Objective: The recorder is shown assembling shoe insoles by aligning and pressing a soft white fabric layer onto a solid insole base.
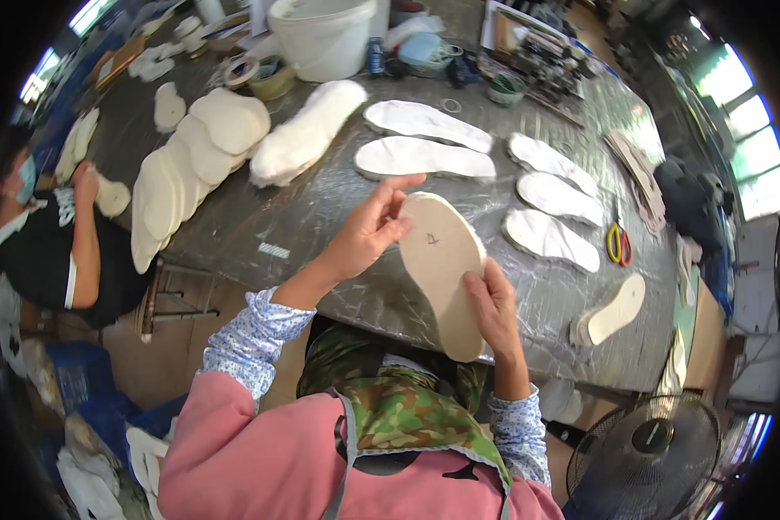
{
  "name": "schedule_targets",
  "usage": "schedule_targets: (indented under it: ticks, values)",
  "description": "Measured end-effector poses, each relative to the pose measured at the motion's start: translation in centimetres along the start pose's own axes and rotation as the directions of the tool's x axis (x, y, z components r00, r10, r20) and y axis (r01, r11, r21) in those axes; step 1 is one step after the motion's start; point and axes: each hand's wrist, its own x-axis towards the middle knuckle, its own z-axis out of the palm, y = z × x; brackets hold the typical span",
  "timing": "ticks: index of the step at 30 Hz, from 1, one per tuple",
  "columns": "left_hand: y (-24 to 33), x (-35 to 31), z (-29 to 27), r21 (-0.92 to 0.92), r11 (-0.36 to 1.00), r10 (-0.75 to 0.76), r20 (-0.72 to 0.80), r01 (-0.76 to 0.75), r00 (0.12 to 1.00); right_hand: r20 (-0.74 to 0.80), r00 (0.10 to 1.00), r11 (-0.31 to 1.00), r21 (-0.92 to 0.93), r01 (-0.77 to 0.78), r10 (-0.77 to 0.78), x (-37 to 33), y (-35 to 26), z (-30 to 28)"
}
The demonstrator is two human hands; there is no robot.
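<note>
I hold a beige shoe insole (pixel 438 251) tilted over the table's near edge, a handwritten mark on its face. My right hand (pixel 494 308) grips its right side, thumb on the face and fingers behind. At the upper left edge is my left hand (pixel 377 225), its thumb against the insole and its index finger stretched along the top; the other fingers are curled and partly hidden. Just beyond lie two white insoles (pixel 425 158). Three more white insoles (pixel 553 238) lie to the right, near scissors (pixel 619 244) with yellow and red handles.
Beige insoles (pixel 178 186) overlap in a row on the left, beside a thick white stack (pixel 308 130). More insoles (pixel 611 310) lie at the right edge. A white bucket (pixel 321 43) stands at the back. A masked co-worker (pixel 61 234) sits left; a fan (pixel 646 455) stands lower right.
</note>
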Motion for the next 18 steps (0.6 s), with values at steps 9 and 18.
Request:
schedule_targets:
  ticks: [9, 18]
  values:
    - [-1.9, 3.1, 5.1, 0.208, 0.975, 0.073, 0.004, -0.072, 0.997, -0.158, 0.987, 0.990, 0.142, 0.000, 0.022, -3.6, 2.3, -2.1]
    - [-4.3, 1.3, 4.6, 0.198, 0.970, -0.151, 0.048, 0.139, 0.987, -0.845, 0.524, 0.983, -0.169, -0.078, -0.103, -4.6, 9.5, -27.9]
